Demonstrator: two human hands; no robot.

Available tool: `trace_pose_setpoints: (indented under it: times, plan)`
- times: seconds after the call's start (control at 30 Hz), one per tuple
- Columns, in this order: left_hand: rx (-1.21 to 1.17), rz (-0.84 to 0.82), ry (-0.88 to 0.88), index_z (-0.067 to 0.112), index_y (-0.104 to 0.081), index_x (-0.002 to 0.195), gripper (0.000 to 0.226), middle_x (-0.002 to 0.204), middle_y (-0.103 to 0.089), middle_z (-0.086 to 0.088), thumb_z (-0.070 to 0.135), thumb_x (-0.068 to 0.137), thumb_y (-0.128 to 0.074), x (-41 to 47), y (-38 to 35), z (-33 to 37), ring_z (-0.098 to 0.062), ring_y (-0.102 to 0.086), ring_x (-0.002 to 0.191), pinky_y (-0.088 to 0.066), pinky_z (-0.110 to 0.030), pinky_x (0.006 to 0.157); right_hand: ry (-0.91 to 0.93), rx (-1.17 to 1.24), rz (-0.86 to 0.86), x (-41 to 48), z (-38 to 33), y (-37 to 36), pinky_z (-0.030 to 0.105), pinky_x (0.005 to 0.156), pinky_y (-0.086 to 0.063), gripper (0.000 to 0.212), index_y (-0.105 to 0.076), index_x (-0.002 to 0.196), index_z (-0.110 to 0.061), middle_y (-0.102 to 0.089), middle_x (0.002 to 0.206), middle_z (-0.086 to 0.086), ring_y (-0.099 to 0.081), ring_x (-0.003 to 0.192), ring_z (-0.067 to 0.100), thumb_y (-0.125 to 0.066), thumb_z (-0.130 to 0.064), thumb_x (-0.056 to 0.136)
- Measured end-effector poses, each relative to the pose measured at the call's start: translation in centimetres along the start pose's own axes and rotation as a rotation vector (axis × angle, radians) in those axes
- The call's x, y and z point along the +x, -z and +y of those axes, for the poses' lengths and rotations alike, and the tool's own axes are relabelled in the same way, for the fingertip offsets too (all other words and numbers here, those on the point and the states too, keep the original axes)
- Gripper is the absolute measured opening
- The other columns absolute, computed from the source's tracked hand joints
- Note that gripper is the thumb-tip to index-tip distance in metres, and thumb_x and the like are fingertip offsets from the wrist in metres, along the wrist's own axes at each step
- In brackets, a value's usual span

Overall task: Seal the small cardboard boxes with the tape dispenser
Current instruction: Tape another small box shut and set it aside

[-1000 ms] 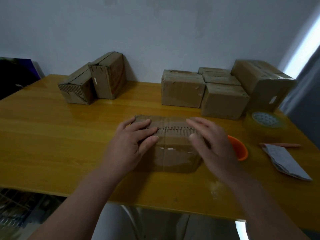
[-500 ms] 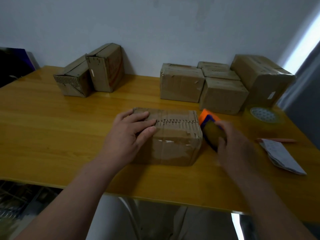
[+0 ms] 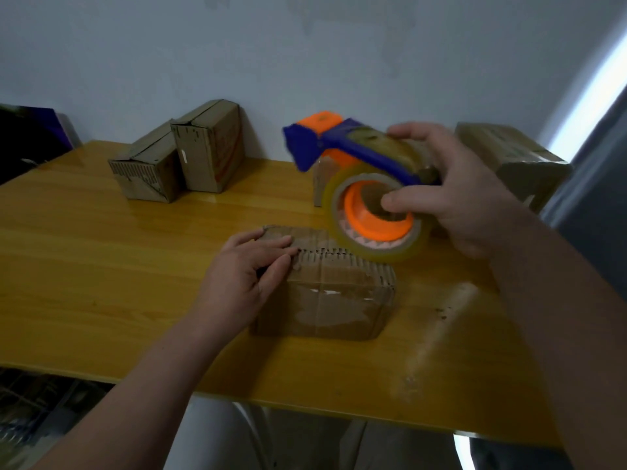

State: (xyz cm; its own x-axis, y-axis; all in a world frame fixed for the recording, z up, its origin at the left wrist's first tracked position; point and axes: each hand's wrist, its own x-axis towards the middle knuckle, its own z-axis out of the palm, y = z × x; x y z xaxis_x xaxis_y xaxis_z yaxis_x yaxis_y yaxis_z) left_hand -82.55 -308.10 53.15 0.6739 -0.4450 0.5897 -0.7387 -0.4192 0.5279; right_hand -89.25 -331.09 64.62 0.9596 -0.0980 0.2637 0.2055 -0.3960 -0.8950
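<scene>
A small cardboard box (image 3: 339, 300) lies on the yellow wooden table (image 3: 101, 266), close to the front edge. My left hand (image 3: 244, 276) rests flat on the left part of its top, fingers over the flap seam. My right hand (image 3: 454, 191) grips the blue and orange tape dispenser (image 3: 359, 171) in the air above the box's far right corner, thumb inside the orange hub. Its roll of clear tape (image 3: 376, 215) hangs just over the box top. The blue blade end points left.
Two small cardboard boxes (image 3: 179, 157) stand at the back left by the wall. A larger box (image 3: 509, 161) sits at the back right, and another box (image 3: 322, 178) is partly hidden behind the dispenser. A pale scuffed patch (image 3: 437, 320) marks the table right of the box.
My right hand left the box top, picked up the tape dispenser from the table on the right and lifted it above the box. My left hand stayed on the box.
</scene>
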Motion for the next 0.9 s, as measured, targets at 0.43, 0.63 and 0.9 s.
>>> trace_pose_setpoints:
  times: [0.43,0.63,0.9]
  plan:
    - [0.009,0.022,0.436,0.028,-0.069,0.107,0.021,0.109,-0.065,0.009,0.031,0.088,-0.061,2.6,2.4,0.8,-0.014,-0.056,0.101,-0.049,-0.037,0.083,0.011,-0.406,-0.217,1.6,0.1,-0.2,0.037,0.064,-0.053,0.064,-0.044,0.120,-0.044,-0.062,0.090,-0.002,-0.064,0.069,0.019,-0.068,-0.003,0.078]
    - [-1.077,-0.042,1.122,-0.001,-0.062,0.103,0.044,0.091,-0.069,-0.016,0.040,0.093,-0.052,5.5,4.9,2.2,-0.020,-0.066,0.076,-0.057,-0.025,0.056,0.032,-0.411,-0.240,1.6,0.2,-0.1,0.042,0.069,-0.057,0.066,-0.043,0.116,-0.050,-0.064,0.095,-0.003,-0.067,0.073,0.018,-0.069,-0.002,0.079]
    - [-1.090,-0.045,1.132,0.002,-0.059,0.087,0.008,0.054,-0.058,-0.004,0.003,0.090,-0.052,5.9,4.3,2.9,-0.007,-0.054,0.049,-0.050,-0.017,0.044,0.048,-0.469,-0.269,1.8,-0.4,-0.3,0.049,0.074,-0.056,0.066,-0.044,0.120,-0.051,-0.062,0.105,-0.003,-0.066,0.082,0.023,-0.071,-0.007,0.079]
